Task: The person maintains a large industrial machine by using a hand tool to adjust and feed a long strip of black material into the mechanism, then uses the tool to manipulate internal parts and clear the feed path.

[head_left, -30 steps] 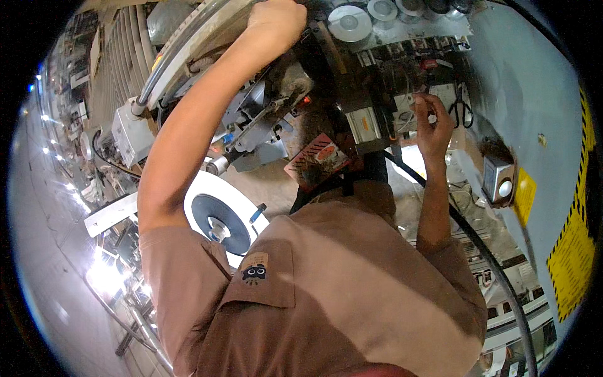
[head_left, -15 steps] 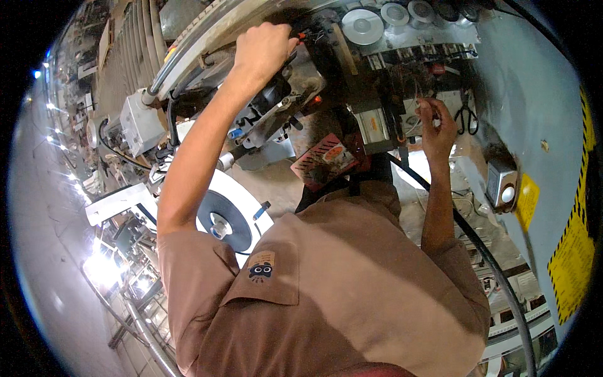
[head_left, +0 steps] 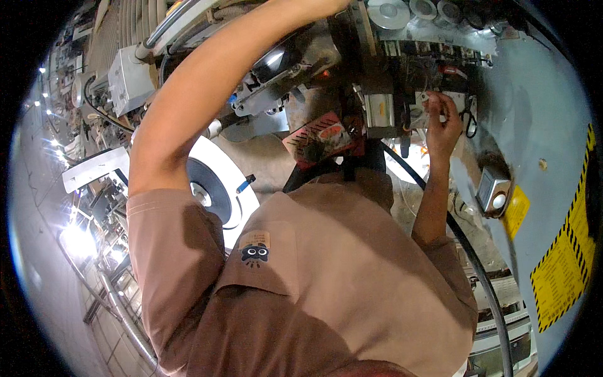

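My left arm stretches up and across the machine, and my left hand (head_left: pixel 334 6) is cut off by the top edge, so its fingers are hidden. Lower on the right, my right hand (head_left: pixel 443 119) is raised with thumb and forefinger pinched together. A small pale bit shows at those fingertips, too small to name. Just left of that hand is a silver metal block (head_left: pixel 379 112) on the machine. Black-handled scissors (head_left: pixel 469 122) hang beside the hand on its right. Below the left arm, a dark metal machine part (head_left: pixel 276 63) is partly covered.
A worn red plate with dark stripes (head_left: pixel 323 139) is in front of my body. Left stands a white reel with a dark centre (head_left: pixel 242 207). A black cable (head_left: pixel 472 251) runs down the right, near a metal button box (head_left: pixel 494 191). Round silver discs (head_left: pixel 388 14) line the top.
My left hand has moved up and right, away from the machine part, to the top edge. My right hand stays raised in nearly the same place. The whole view has shifted slightly.
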Available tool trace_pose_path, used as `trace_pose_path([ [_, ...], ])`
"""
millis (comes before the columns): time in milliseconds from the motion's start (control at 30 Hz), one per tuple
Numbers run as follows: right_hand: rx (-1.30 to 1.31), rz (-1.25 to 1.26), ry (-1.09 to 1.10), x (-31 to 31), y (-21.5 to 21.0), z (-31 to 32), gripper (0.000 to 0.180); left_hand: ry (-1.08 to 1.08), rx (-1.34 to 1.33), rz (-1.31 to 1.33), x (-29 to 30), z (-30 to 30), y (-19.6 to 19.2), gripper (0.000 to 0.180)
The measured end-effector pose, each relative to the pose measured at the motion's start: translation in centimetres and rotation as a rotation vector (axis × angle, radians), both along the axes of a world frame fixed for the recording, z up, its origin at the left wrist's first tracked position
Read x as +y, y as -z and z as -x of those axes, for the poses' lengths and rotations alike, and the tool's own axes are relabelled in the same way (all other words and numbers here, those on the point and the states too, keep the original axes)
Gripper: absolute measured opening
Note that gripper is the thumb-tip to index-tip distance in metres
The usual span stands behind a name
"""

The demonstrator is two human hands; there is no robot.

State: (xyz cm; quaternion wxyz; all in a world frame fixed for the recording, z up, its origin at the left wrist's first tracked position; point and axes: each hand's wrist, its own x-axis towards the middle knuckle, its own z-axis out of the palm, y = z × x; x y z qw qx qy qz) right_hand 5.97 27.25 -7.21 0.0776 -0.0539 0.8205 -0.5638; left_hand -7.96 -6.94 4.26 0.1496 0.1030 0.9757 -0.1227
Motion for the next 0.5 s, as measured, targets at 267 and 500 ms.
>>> trace_pose_path([
  [267,-0.010,-0.039,0.015,0.5,0.5,-0.5,0.027,-0.042,0.115,-0.048,-1.2,-2.5,-0.6,0.019],
  [500,-0.028,0.002,0.074,1.6,0.4,-0.5,0.027,-0.137,0.106,-0.120,-1.7,-3.7,-1.4,0.022],
])
